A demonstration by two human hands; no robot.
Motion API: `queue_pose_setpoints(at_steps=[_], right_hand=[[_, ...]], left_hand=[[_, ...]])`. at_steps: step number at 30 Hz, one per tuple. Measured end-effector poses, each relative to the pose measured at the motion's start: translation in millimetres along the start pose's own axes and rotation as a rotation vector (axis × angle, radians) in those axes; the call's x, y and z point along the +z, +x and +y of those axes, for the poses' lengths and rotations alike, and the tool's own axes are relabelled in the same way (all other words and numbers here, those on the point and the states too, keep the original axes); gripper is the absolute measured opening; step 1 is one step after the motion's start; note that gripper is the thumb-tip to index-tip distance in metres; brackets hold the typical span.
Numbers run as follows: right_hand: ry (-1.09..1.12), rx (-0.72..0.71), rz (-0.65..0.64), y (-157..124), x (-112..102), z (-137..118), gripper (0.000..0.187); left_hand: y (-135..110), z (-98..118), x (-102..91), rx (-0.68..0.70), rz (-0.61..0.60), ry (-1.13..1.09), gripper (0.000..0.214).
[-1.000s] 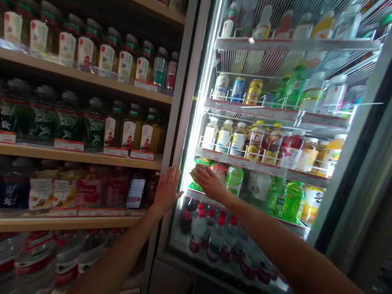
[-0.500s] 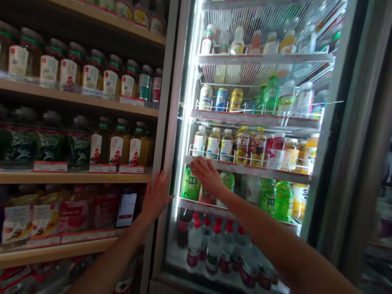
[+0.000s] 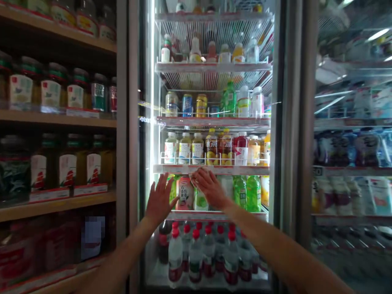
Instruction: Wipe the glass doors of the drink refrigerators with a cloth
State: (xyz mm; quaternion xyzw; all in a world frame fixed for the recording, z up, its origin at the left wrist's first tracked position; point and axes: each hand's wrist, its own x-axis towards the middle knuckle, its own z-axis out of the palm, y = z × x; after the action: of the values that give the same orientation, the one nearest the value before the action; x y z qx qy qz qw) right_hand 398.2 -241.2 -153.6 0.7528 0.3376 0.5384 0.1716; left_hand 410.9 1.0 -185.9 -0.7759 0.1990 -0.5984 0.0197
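Note:
A tall glass-fronted drinks fridge (image 3: 132, 122) stands straight ahead. My left hand (image 3: 161, 199) is raised near the left side of its glass, fingers spread, holding nothing. Further right, my right hand (image 3: 211, 188) has its fingers stretched forward, slightly bent, with nothing seen in them. Whether either palm touches the glass cannot be told. Behind and between the hands are a pink-labelled bottle (image 3: 185, 194) and a green-and-white bottle (image 3: 201, 201). Green bottles (image 3: 240, 192) show to the right of my right hand. Several red-capped bottles (image 3: 196, 255) stand on the fridge floor below.
Wooden shelves (image 3: 58, 116) with bottled drinks line the left side, where a blurred phone-like screen (image 3: 92, 237) shows low down. A metal frame (image 3: 298, 122) borders the fridge on the right, with another glass-fronted drinks cabinet (image 3: 352, 171) beyond it. Cans (image 3: 201, 105) stand on an upper shelf.
The view has turned right, bringing the fridge to the middle and the right-hand cabinet into sight. My left hand now appears in front of the glass instead of over the fridge's left frame.

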Motion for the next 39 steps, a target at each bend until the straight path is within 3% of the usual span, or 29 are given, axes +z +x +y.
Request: queue_pose_setpoints(at_steps=[4, 6, 8, 11, 14, 19, 21, 23, 25, 29, 32, 36, 39], right_hand=[[0.021, -0.18, -0.07, -63, 0, -13, 0.046], [0.005, -0.19, -0.02, -69, -3, -6, 0.041], [-0.019, -0.124, 0.046, -53, -14, 17, 0.038], [-0.061, 0.155, 0.096, -19, -34, 62, 0.042], [-0.084, 0.302, 0.043, -23, -45, 81, 0.047], [-0.097, 0.114, -0.019, -112, -28, 30, 0.051], [-0.108, 0.061, -0.017, -134, -21, 16, 0.049], [-0.118, 0.02, 0.001, -131, -23, 24, 0.047], [-0.139, 0.081, 0.076, -111, -33, 50, 0.044], [-0.186, 0.467, 0.224, -80, -51, 104, 0.042], [-0.221, 0.631, 0.276, -102, -48, 103, 0.047], [-0.225, 0.543, 0.279, -146, -42, 90, 0.054], [-0.217, 0.538, 0.346, -131, -48, 107, 0.054]], left_hand=[[13, 17, 1.4, 0.077, 0.047, -0.033, 0.054], [20, 21, 1.8, 0.085, 0.066, -0.046, 0.062], [29, 25, 0.6, 0.074, 0.088, -0.062, 0.066], [48, 38, -5.8, 0.06, 0.129, -0.107, 0.068], [62, 56, -16.2, 0.081, 0.153, -0.159, 0.064], [67, 72, -31.4, 0.142, 0.125, -0.194, 0.032], [67, 70, -33.6, 0.181, 0.107, -0.2, 0.027], [67, 68, -33.9, 0.193, 0.122, -0.198, 0.029], [67, 67, -33.4, 0.172, 0.144, -0.194, 0.029], [64, 72, -32.3, 0.13, 0.142, -0.208, 0.026], [56, 72, -31.7, 0.119, 0.139, -0.217, 0.024], [46, 63, -28.4, 0.099, 0.136, -0.216, 0.024], [43, 56, -23.5, 0.061, 0.137, -0.225, 0.024]])
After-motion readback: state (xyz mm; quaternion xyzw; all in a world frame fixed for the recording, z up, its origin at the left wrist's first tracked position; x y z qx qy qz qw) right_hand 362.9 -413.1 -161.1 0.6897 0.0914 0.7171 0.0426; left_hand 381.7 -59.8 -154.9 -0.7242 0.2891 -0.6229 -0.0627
